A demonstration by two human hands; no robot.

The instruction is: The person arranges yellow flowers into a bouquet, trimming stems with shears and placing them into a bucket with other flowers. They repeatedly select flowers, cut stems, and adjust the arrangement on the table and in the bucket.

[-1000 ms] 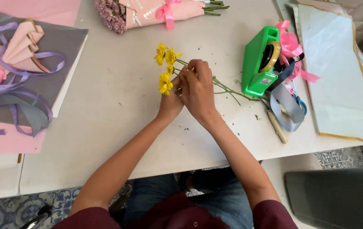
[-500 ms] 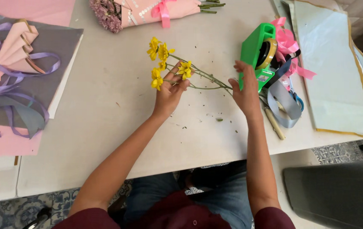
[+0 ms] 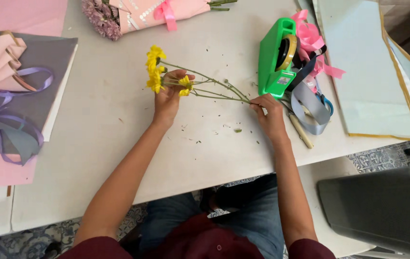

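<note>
A small bunch of yellow flowers [image 3: 155,69] on thin green stems [image 3: 214,88] lies slightly above the white table [image 3: 118,144]. My left hand [image 3: 169,98] holds the stems just below the blooms, fingers curled around them. My right hand [image 3: 269,112] pinches the cut ends of the stems, close to the green tape dispenser [image 3: 275,57]. The stems stretch between both hands, roughly level.
A pink-wrapped bouquet [image 3: 138,12] lies at the table's far edge. Grey and pink paper with purple ribbon [image 3: 8,91] sits left. Pink and grey ribbons [image 3: 312,72], a wooden-handled tool [image 3: 300,132] and pale blue sheets [image 3: 363,67] lie right. A grey bin [image 3: 382,206] stands below right.
My hands were together at the blooms. The right hand has slid rightward along the stems to their ends, and the bunch now lies stretched out between both hands.
</note>
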